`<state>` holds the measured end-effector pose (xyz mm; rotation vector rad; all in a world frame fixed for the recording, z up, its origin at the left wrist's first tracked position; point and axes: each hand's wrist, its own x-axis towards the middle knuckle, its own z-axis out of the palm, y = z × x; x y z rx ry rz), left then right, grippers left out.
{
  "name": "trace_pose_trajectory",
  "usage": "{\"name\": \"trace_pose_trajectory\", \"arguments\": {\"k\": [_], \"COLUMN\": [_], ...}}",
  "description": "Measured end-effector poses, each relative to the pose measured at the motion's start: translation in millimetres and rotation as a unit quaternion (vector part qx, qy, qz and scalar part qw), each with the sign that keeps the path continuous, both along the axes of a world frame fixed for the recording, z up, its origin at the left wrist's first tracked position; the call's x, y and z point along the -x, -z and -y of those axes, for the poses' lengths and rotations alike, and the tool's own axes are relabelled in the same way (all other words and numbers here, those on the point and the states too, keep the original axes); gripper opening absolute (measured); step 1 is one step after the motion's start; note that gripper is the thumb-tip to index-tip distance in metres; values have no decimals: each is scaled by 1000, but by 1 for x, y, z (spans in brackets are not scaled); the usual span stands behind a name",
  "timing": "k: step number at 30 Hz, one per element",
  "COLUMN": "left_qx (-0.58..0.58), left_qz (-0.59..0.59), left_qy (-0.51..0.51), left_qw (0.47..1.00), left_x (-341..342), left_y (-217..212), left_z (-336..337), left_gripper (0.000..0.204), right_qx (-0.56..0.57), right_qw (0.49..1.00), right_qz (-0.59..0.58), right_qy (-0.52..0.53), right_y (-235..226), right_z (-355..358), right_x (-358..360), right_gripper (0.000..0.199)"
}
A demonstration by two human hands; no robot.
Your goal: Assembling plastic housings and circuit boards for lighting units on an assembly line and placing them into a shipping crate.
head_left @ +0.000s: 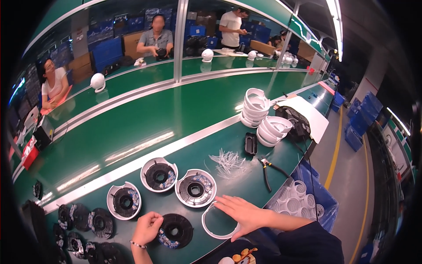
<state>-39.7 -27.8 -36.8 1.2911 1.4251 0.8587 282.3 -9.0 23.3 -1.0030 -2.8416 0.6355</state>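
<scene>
My right hand (244, 214) spans a white ring-shaped housing (205, 228), thumb at its near edge and fingers at its far edge. Beside it lies a black round base (184, 228) with a small circuit board on it. My left hand (147, 229) is closed at the left edge of that base; what its fingertips hold, if anything, is hidden. Beyond my hands sit three white shells with black bases and circuit boards inside: a left shell (115, 190), a middle shell (145, 165) and a right shell (213, 182).
More black bases (100, 223) lie at left. Farther right are clear strips (228, 163), pliers (266, 176), a black case (250, 143) and stacked white housings (256, 108). A blue crate (323, 187) of white rings stands beyond the right edge. People sit and stand across the green conveyor (154, 116).
</scene>
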Motion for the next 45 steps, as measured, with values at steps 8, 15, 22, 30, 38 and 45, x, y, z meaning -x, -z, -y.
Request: {"name": "trace_pose_trajectory", "arguments": {"k": [8, 15, 22, 30, 38, 45], "left_qx": [-23, -154, -221, -239, -36, 38], "left_qz": [159, 199, 299, 303, 490, 761], "left_qy": [-21, -157, -235, -147, 124, 104], "left_qw": [987, 955, 898, 911, 862, 639], "left_x": [-3, -6, -38, -67, -33, -33], "left_y": [-11, -13, -17, -20, -17, -19], "left_z": [-11, -4, -6, 2, 6, 0], "left_gripper": [10, 8, 24, 75, 91, 78], "right_qx": [-33, 4, 247, 113, -26, -7], "right_qw": [998, 977, 774, 834, 899, 924], "right_qz": [48, -211, -572, -524, -427, -381], "right_qy": [-2, 22, 111, 131, 97, 6], "right_y": [-13, -28, 3, 6, -8, -15], "right_z": [0, -1, -4, -16, -14, -15], "right_x": [4, 21, 86, 118, 116, 112], "right_gripper": [104, 105, 107, 110, 111, 105]}}
